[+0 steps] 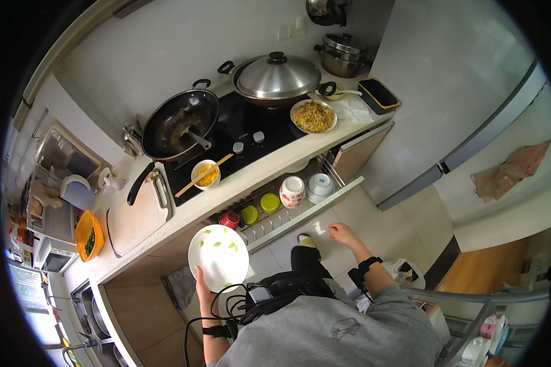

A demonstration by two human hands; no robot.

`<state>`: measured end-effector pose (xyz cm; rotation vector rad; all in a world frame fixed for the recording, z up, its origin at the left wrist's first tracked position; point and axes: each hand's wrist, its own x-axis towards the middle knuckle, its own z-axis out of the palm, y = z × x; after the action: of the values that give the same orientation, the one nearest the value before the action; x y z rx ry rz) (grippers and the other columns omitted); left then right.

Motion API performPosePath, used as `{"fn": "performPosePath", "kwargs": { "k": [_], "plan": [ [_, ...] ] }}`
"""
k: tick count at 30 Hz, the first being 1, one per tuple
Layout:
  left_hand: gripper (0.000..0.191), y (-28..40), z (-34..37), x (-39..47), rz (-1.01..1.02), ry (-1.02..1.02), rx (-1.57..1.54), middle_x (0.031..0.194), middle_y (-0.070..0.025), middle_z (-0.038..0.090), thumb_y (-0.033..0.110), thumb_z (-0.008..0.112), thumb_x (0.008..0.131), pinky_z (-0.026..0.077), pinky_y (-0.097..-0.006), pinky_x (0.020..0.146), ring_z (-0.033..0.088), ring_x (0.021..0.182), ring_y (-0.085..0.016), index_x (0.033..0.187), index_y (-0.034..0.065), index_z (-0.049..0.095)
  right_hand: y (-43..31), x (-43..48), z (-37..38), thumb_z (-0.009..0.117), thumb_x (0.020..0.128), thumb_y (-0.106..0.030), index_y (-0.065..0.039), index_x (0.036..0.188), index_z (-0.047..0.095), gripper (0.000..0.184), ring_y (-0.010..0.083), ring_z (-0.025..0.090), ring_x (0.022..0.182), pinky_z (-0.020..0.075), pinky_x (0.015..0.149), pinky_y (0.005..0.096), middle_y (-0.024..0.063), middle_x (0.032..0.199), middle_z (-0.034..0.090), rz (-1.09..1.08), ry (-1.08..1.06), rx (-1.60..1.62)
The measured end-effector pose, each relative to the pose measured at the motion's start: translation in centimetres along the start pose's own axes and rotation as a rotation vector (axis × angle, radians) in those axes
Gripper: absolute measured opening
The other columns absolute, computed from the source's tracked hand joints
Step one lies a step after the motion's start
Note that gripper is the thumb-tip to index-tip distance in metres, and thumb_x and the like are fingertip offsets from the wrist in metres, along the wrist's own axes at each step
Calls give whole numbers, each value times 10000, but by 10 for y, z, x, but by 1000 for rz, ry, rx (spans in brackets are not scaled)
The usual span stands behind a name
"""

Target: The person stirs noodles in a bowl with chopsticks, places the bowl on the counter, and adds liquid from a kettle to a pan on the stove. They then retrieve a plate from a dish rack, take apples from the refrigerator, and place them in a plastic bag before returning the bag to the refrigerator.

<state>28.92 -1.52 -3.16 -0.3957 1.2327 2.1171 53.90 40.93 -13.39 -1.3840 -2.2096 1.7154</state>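
Note:
My left hand [205, 285] grips the lower left rim of a white plate [218, 258] with green leaf prints, held in front of the counter. Nothing shows in my right hand [341, 234], which hangs beyond the open drawer's front; its fingers look partly curled. Inside the pulled-out drawer [303, 207] are a red cup [229, 220], green-lidded containers [270, 203], a patterned white jar [292, 191] and stacked bowls [321, 186]. On the cooktop, a black wok [177, 114] holds a spatula [197, 138]. Chopsticks [204, 175] lie across a bowl of yellow food [206, 180].
A lidded pan [279, 78] stands at the cooktop's back, near a plate of noodle-like food [313, 116]. A cutting board [137, 215] and an orange basket of greens [89, 236] are at the left. The wok's handle [141, 183] juts over the board. A refrigerator [441, 91] stands at the right.

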Motion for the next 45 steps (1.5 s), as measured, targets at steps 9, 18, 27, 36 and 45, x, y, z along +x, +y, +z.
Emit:
{"fn": "performPosePath", "kwargs": {
  "k": [9,18,27,36,45],
  "plan": [
    [632,-42,68,46,-16,-47,-98,1220,-130,573,501,516,928,508,-446,887,593,1063,-301,1346,37,418,-22,130,-34,533,814,-193,-30,1001,688,293,388,632,886,492,823,471,222,965,663,-254,-370,-783],
    [610,-78,199,75,14,54,19,1244,-118,560,477,500,948,498,-402,884,582,1080,-271,1358,35,409,-55,238,-54,485,875,-157,24,1099,604,312,392,556,1101,441,940,426,263,1139,596,-472,-549,-657],
    [638,-84,271,102,-14,-69,63,1266,-129,542,481,498,948,484,-390,901,570,1095,-274,1359,3,396,-110,272,-167,587,872,-252,-14,930,668,259,152,678,710,538,628,297,74,825,690,-150,-659,-327],
    [658,-68,322,125,-63,-92,84,1291,-123,534,502,535,920,475,-431,934,546,1140,-295,1376,52,389,-136,349,-428,566,933,-292,39,924,572,331,215,645,587,569,572,314,130,745,625,-40,798,641],
    [691,-66,344,130,-48,-242,155,1355,-123,488,518,502,928,434,-430,979,508,1192,-300,1407,42,353,-128,407,-442,591,889,-183,90,1038,579,311,307,696,719,607,606,334,188,945,652,84,626,514]
  ]
}}
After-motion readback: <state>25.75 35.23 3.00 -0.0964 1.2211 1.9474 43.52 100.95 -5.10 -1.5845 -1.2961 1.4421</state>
